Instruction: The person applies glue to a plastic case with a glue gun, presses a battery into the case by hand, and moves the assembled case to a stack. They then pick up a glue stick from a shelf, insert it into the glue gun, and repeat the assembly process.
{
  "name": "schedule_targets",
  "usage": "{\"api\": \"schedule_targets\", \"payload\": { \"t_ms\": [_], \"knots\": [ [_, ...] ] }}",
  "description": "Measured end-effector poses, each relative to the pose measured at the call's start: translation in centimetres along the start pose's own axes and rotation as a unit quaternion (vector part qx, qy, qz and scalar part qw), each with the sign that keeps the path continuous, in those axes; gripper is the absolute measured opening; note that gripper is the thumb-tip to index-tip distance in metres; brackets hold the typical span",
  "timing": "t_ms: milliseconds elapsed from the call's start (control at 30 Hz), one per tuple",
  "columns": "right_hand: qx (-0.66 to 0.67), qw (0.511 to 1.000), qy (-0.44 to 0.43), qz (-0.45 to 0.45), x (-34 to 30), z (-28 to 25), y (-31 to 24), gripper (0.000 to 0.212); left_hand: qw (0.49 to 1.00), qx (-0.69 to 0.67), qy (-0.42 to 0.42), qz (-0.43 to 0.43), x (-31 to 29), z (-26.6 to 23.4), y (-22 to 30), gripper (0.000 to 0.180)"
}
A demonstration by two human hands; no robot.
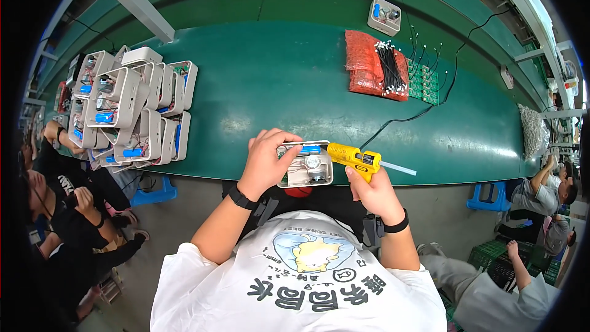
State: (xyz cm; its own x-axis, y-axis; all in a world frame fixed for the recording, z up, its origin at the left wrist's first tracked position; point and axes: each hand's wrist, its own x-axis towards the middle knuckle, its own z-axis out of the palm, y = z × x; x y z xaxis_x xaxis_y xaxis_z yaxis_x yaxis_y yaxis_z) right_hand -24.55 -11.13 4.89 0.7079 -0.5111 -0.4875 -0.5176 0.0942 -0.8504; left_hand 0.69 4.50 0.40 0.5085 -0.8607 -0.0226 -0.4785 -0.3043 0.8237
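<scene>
at frame centre, the open white housing (305,164) shows a blue cell inside, grasped by the left hand (265,158), while the right hand (372,192) grips a yellow glue gun (355,158).

The open white case (305,165) lay flat at the near edge of the green table, its inside up (a blue part, a round metal piece). The yellow glue gun (354,158) pointed its nozzle into it.

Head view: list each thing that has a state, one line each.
White open housing: open side up, held at the table edge by the left hand.
Yellow glue gun: gripped by the right hand, nozzle at the housing.
Stacked housings: piled, open.
Black wire bundle: lying on orange bags.
</scene>
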Motion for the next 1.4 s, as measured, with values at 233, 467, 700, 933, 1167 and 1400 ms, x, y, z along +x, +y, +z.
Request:
{"api": "schedule_targets", "payload": {
  "t_ms": [233, 467, 700, 933, 1167, 1400],
  "knots": [
    [0.065, 0.997, 0.029, -0.008, -1.5, 0.7, -0.7, 0.028, 0.999, 0.010, 0.014, 0.036, -0.1, 0.2, -0.1, 0.015],
    [0.082, 0.997, 0.000, 0.012, -1.5, 0.5, 0.6, 0.029, 0.999, 0.008, 0.010, 0.040, 0.0, 0.1, -0.1, 0.014],
    [-0.041, 0.997, 0.050, -0.041, -2.4, 1.2, -0.8, 0.030, 0.998, 0.012, 0.001, 0.056, -0.2, -0.1, -0.6, 0.019],
    [0.062, 0.996, -0.005, -0.060, -1.5, 3.3, -2.6, 0.029, 0.994, 0.017, 0.003, 0.112, -0.9, -0.8, 0.0, 0.040],
    [0.015, 0.997, -0.066, 0.023, -0.1, 4.2, -2.8, 0.029, 0.991, 0.020, 0.028, 0.126, -1.0, -0.4, -0.4, 0.046],
    [-0.018, 1.000, -0.009, -0.018, -0.4, 4.3, -3.0, 0.029, 0.992, 0.008, 0.033, 0.119, -0.7, -0.4, -0.8, 0.043]
  ]
}}
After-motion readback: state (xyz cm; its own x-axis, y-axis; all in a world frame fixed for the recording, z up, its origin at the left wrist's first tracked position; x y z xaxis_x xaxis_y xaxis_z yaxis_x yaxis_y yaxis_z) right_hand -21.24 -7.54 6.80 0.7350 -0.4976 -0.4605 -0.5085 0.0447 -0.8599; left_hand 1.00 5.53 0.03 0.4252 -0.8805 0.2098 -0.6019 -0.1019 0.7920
